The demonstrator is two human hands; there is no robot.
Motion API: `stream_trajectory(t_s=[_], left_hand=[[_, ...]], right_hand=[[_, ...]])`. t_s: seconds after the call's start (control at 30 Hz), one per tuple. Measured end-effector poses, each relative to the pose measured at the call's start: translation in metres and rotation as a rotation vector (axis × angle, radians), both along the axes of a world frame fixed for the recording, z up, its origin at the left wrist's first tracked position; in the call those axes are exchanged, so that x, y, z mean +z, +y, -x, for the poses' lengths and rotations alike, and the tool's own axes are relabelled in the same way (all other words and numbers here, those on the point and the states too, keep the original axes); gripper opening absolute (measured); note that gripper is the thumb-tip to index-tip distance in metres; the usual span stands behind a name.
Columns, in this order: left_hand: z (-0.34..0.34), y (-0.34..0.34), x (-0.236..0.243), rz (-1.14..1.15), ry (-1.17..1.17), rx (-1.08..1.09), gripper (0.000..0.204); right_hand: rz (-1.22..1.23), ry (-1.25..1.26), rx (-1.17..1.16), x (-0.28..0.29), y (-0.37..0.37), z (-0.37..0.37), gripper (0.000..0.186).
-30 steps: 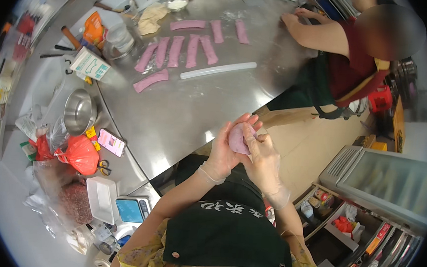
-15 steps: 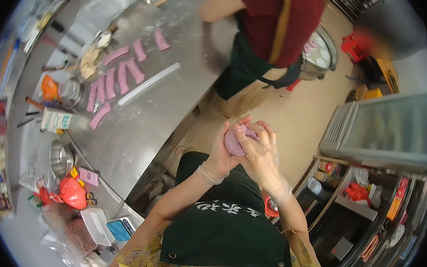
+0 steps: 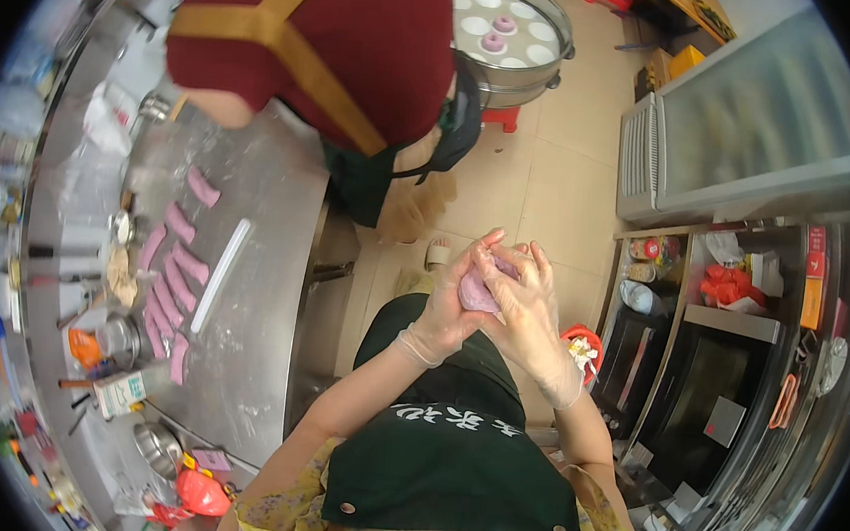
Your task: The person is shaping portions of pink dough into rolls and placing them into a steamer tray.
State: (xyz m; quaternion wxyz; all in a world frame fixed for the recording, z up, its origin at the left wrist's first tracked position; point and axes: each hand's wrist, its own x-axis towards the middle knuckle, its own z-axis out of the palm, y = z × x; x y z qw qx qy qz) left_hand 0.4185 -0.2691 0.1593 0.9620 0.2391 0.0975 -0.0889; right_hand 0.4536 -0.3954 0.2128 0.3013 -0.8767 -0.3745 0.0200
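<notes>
From my remote station I record the left hand (image 3: 444, 309) and right hand (image 3: 531, 312) gloved, their grip closed around pink dough (image 3: 478, 292), held over the floor (image 3: 505, 197) beside the worktop (image 3: 248, 381).

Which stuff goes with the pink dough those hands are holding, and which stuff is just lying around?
Likely part of the job:
pink dough piece, in the left hand and right hand
pink dough strips on the metal table
pink rings in the round metal pan

Probably just lying about:
red bag
phone
orange packet
</notes>
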Motion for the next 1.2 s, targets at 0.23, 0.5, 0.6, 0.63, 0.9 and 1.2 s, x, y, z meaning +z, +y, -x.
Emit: stream_trajectory(t_s=[0.23, 0.5, 0.6, 0.63, 0.9, 1.2], left_hand=[[-0.091, -0.001, -0.025, 0.201, 0.018, -0.075, 0.059], [-0.188, -0.007, -0.027, 0.182, 0.021, -0.029, 0.061], [-0.224, -0.005, -0.021, 0.228, 0.080, -0.035, 0.062], [-0.234, -0.003, -0.021, 0.231, 0.088, -0.040, 0.062], [-0.308, -0.008, -0.039, 0.445, 0.134, -0.056, 0.055], [-0.408, -0.049, -0.041, 0.516, 0.056, 0.112, 0.054]], right_hand=[[0.058, 0.043, -0.143, -0.006, -0.002, -0.068, 0.081], [0.075, 0.005, -0.292, 0.000, 0.017, -0.156, 0.082], [0.098, -0.119, -0.279, -0.003, 0.013, -0.188, 0.081], [0.154, -0.099, -0.247, -0.002, 0.012, -0.199, 0.079], [0.066, 0.039, -0.242, -0.014, 0.002, -0.275, 0.066], [0.045, -0.157, -0.170, -0.046, -0.048, -0.369, 0.066]])
